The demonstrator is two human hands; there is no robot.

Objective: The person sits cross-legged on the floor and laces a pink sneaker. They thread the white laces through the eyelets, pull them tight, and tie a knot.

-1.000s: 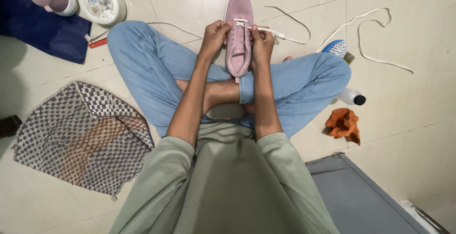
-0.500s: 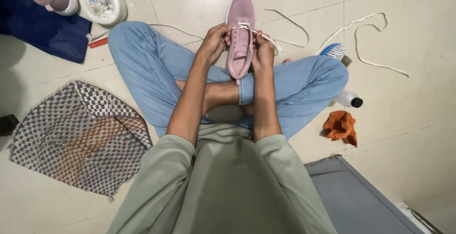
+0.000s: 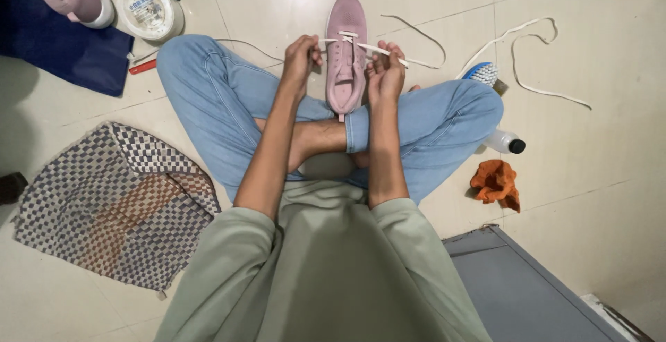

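I sit cross-legged on a tiled floor in blue jeans. A pink sneaker (image 3: pixel 345 50) rests upright against my legs, toe pointing away. A white shoelace (image 3: pixel 361 46) runs through its front eyelets. My left hand (image 3: pixel 300 56) pinches the lace end on the left side of the shoe. My right hand (image 3: pixel 386 71) pinches the lace on the right side, and that end trails off across the floor to the right. Both hands are spread apart beside the shoe.
A second loose white lace (image 3: pixel 534 50) lies at the right. A blue brush (image 3: pixel 481 73), a small bottle (image 3: pixel 505 141) and an orange rag (image 3: pixel 496 183) lie by my right knee. A checkered cloth (image 3: pixel 118 203) is at left, a round tin (image 3: pixel 147 10) and a blue cloth (image 3: pixel 62 47) at upper left.
My hands have moved apart from the shoe's tongue out to either side, pulling the lace taut across the front eyelets.
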